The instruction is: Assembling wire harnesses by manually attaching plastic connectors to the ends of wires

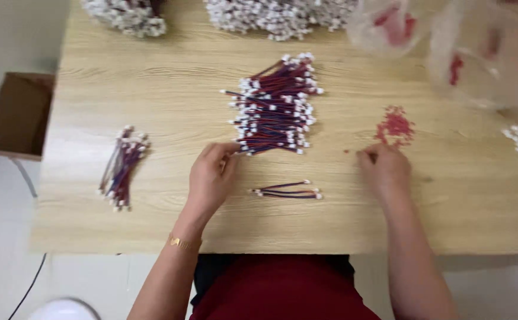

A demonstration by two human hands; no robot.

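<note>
I judge the wire pile (277, 106) at table centre light and floppy, best pinched mid-bundle; my left hand (211, 178) pinches its seven o'clock corner, right hand (383, 172) fingers red beads (395, 125) at twelve.

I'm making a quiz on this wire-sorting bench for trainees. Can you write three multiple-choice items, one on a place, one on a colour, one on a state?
1. Where does the small red heap lie?
A. just beyond the right hand
B. in the cardboard box
C. left of the left hand

2. What colour are the wire-end connectors in the large wire pile?
A. green
B. white
C. black

3. What is the left hand doing?
A. resting in the lap
B. gripping the box
C. touching the large pile's near edge

Answers:
1 A: the heap sits just past the right hand.
2 B: white tips show at the wire ends.
3 C: its fingers meet the pile's near corner.
</note>
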